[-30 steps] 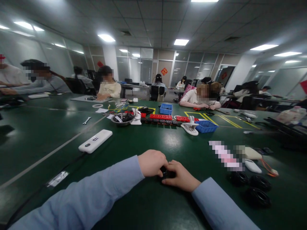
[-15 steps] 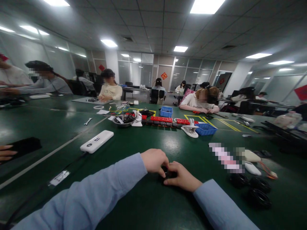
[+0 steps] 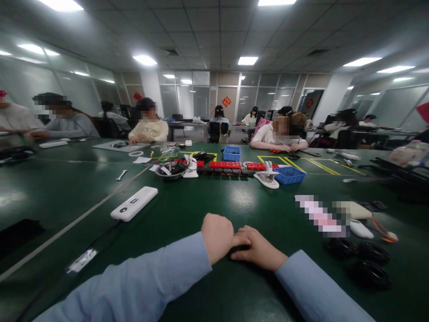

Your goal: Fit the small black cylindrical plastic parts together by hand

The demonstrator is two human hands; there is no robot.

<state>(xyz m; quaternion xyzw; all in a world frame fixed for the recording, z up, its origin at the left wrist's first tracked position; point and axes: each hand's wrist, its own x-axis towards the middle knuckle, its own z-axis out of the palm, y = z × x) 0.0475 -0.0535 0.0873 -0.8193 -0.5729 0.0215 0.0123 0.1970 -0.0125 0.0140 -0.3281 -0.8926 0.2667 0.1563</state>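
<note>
L hand (image 3: 217, 237) touching R hand (image 3: 258, 249) | grip: contents hidden, can't tell | blk rings (image 3: 359, 273) off to right (R nearer)

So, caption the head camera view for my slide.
Left hand and right hand meet over a green table, black rings to the right.

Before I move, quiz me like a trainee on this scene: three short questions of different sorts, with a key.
1. True or false: the bare left hand rests on the white, rounded oblong device.
2. Which lies nearest the white, clamp-shaped plastic piece?
A) the silver metal wrench
B) a blue, open plastic bin
C) the round white loop
3. Fill in the number: to the right of the bare right hand, ___ thick black rings lie on the dark green table.

Key: 1. False; 2. B; 3. three
</note>
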